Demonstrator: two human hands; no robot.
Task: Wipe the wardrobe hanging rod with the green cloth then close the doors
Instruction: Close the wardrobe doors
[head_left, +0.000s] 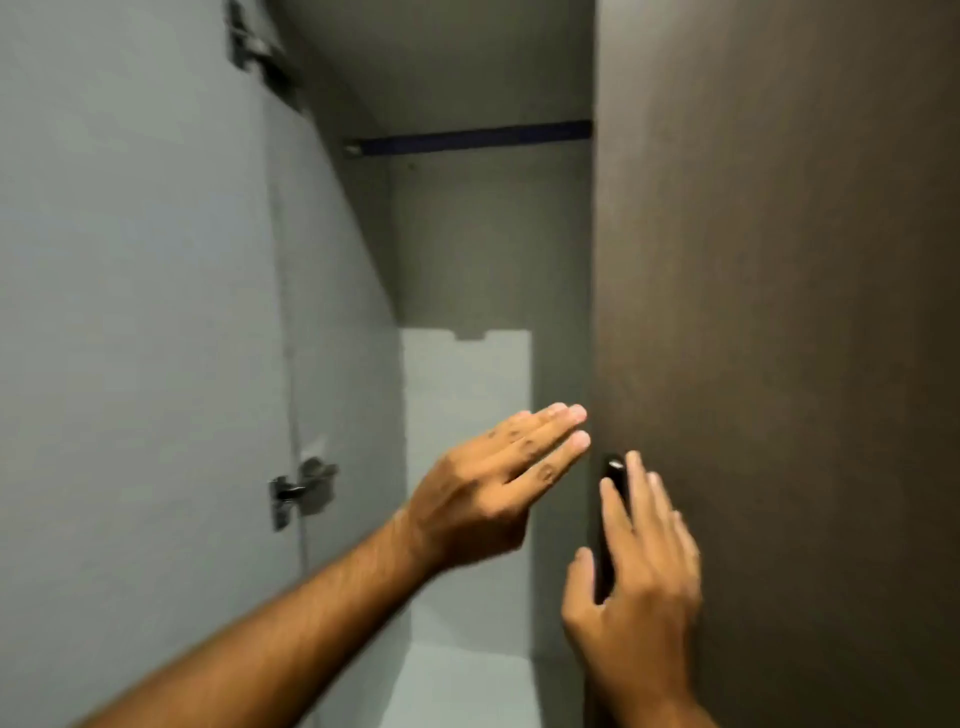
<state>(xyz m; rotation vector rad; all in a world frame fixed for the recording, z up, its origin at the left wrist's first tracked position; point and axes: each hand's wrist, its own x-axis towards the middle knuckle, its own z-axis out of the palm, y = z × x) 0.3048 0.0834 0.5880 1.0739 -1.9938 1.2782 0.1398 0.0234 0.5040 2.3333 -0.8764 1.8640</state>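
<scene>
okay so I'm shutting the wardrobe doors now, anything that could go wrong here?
The left hand reaches across the gap beside the right door edge; its fingers could get pinched if a door swings shut. The right hand lies flat over the handle, not gripping, so it may slip. The green cloth isn't visible; check it wasn't left inside.

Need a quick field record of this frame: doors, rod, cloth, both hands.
left door: open, grey inner face and hinge showing
right door: dark outer face toward camera, looks nearly shut
rod: dark, across top of the wardrobe interior
green cloth: not in view
left hand: open, empty, fingers near right door's edge
right hand: open, at the black handle
</scene>
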